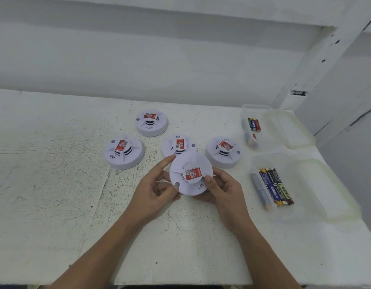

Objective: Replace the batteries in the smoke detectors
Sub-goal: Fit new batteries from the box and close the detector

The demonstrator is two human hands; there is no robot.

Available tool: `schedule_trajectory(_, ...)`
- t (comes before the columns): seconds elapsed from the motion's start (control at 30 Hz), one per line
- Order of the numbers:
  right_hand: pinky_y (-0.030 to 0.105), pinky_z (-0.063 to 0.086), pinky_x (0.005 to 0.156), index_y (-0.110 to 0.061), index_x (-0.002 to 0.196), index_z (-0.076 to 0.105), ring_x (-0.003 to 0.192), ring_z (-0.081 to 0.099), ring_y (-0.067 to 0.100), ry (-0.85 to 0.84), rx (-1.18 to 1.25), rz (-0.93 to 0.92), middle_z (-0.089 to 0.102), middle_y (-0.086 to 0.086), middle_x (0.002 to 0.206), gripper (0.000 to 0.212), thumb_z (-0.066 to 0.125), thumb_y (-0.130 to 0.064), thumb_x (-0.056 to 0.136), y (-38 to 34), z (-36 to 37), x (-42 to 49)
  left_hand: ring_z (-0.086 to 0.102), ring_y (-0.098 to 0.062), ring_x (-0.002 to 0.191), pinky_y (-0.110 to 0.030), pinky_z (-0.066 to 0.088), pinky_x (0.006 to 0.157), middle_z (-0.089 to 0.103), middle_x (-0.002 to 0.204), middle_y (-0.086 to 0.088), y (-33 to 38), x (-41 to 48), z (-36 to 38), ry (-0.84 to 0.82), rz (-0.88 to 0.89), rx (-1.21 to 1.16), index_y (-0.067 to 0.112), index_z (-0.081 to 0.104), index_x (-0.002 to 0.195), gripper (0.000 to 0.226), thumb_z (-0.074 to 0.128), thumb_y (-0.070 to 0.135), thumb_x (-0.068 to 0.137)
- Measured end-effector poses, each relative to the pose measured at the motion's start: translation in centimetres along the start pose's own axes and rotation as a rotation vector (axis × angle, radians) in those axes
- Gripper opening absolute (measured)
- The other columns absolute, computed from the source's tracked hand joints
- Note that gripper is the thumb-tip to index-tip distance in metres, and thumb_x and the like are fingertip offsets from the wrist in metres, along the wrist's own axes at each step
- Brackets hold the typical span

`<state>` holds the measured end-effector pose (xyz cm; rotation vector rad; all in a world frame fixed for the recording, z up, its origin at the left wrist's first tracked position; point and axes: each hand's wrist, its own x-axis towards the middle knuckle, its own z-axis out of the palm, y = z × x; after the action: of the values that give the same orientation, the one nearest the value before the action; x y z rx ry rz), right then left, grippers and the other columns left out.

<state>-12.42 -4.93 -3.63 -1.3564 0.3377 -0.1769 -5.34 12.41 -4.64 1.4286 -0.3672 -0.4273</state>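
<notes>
- Holding one white smoke detector (pixel 190 176) in both hands, in front of me over the table (pixel 55 184). Its face with the red sticker looks up at me.
- My left hand (pixel 157 190) grips its left edge. The thumb sits low by the little grey dot, and the pointer finger reaches up to the top edge.
- My right hand (pixel 224 190) holds the right side. The fingers curl under and behind it, and the thumb presses on the face next to the red sticker.
- Four more sit flat on the table behind it, each with a red sticker on top: the far detector (pixel 151 123), the left detector (pixel 123 151), the middle detector (pixel 179 145) and the right detector (pixel 223 151).
- The one I hold hides the near edge of the middle detector.
- On my right are two see-through boxes with their lids open.
- The far box (pixel 255 106) has a few small batteries (pixel 253 124) in it.
- The near box (pixel 305 195) has more batteries (pixel 274 186), lying side by side.
- A white wall (pixel 159 59) stands behind the table.
</notes>
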Motion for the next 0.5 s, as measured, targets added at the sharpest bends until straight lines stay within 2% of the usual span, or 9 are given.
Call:
schedule_trajectory(0.2, 0.040, 0.059, 0.072, -0.020, 0.121, 0.060, 0.096, 0.070, 0.023, -0.008, -0.026, -0.003, 0.074, 0.004, 0.101, 0.035, 0.060, -0.021, 0.086, 0.04, -0.08, 0.13, 0.064, -0.025, 0.075, -0.043, 0.056, 0.074, 0.061, 0.092, -0.011, -0.02, 0.06, 0.05, 0.008, 0.005, 0.035, 0.028, 0.048, 0.135, 0.060, 0.065, 0.012, 0.080)
schedule_trajectory(0.33, 0.045, 0.059, 0.074, -0.022, 0.118, 0.061, 0.096, 0.070, 0.025, -0.007, -0.021, -0.006, 0.074, 0.006, 0.102, 0.033, 0.061, -0.023, 0.084, 0.10, -0.08, 0.15, 0.064, -0.030, 0.078, -0.054, 0.055, 0.078, 0.061, 0.093, -0.013, -0.02, 0.06, -0.05, 0.004, 0.012, 0.052, 0.028, 0.047, 0.136, 0.061, 0.067, 0.016, 0.080)
schedule_trajectory(0.4, 0.046, 0.059, 0.074, -0.022, 0.118, 0.061, 0.097, 0.070, 0.025, -0.008, -0.022, -0.008, 0.074, 0.006, 0.103, 0.034, 0.061, -0.023, 0.084, 0.11, -0.09, 0.18, 0.063, -0.033, 0.080, -0.057, 0.054, 0.079, 0.060, 0.094, -0.014, -0.01, 0.08, -0.08, 0.005, 0.010, 0.055, 0.030, 0.048, 0.136, 0.063, 0.069, 0.025, 0.077)
schedule_trajectory(0.5, 0.048, 0.058, 0.075, -0.020, 0.119, 0.061, 0.097, 0.070, 0.026, -0.008, -0.012, -0.004, 0.074, 0.006, 0.103, 0.036, 0.062, -0.023, 0.083, 0.15, -0.12, 0.21, 0.062, -0.033, 0.080, -0.060, 0.053, 0.079, 0.059, 0.094, -0.016, -0.10, 0.17, -0.10, 0.010, 0.008, 0.058, 0.032, 0.049, 0.135, 0.063, 0.068, 0.028, 0.075)
